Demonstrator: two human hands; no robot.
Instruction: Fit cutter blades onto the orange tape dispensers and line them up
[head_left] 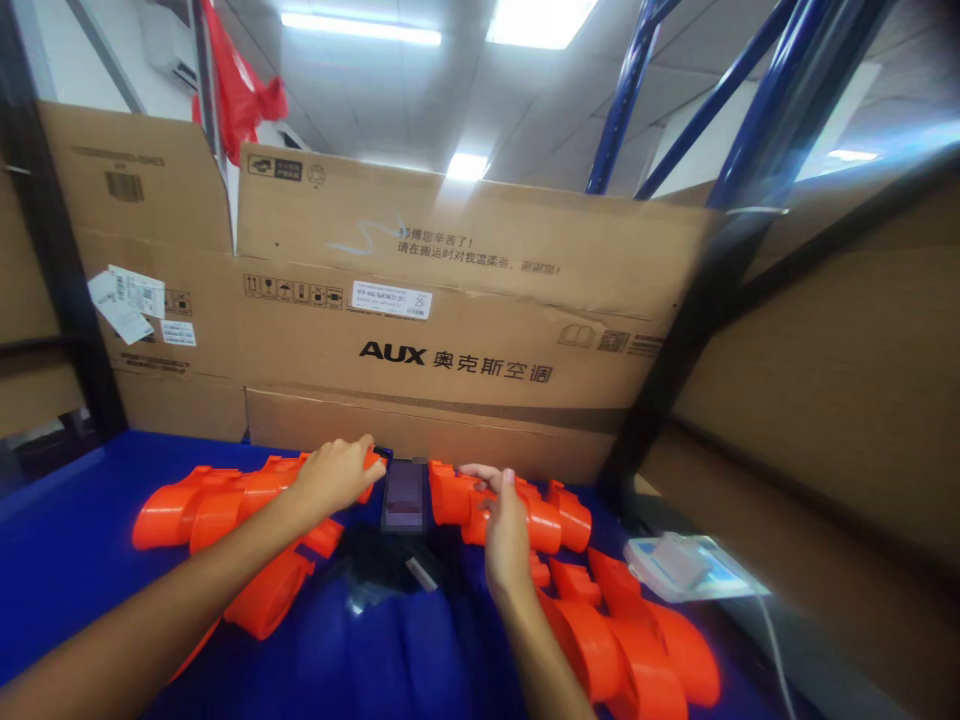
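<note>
Reaching forward over the blue table [60,540], we are curling our left hand [337,475] over the end of the left orange part [225,500], fingers clamped on it; our right hand [504,535] is lying on the right orange part [540,518], fingers together, though we cannot tell whether they are gripping; a dark device [403,495] is sitting between the parts; a box [450,330] is standing behind.

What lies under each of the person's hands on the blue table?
The left hand rests on the left row of orange parts; the right hand on the right row. A dark device lies between them. What the palms cover is hidden.
</note>
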